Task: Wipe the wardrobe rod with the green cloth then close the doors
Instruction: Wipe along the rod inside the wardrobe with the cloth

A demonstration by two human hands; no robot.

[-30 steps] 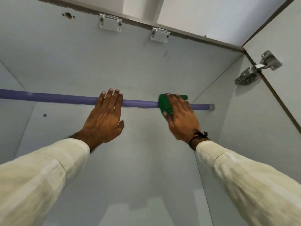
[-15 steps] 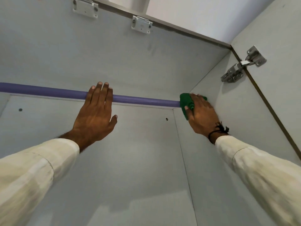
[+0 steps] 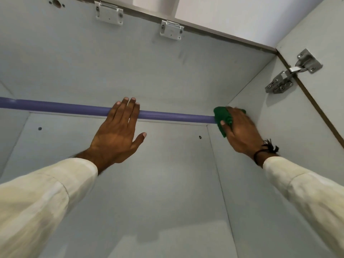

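1. A view up into a pale grey wardrobe, with a purple rod [image 3: 55, 107] running straight across it from the left edge to the right side wall.
2. The left hand [image 3: 116, 133] rests on the rod near its middle, four fingers laid flat over the top, thumb spread out below and clear of the rod.
3. The right hand [image 3: 240, 131] is wrapped around a green cloth [image 3: 221, 118], pressing it onto the rod's right end, where the rod meets the side wall.
4. Both arms wear cream sleeves [image 3: 46, 198]; a dark thread band [image 3: 268, 148] circles the right wrist.
5. Above and right of the rod's right end, a metal hinge [image 3: 290, 73] joins the side wall to an open door [image 3: 327, 38].
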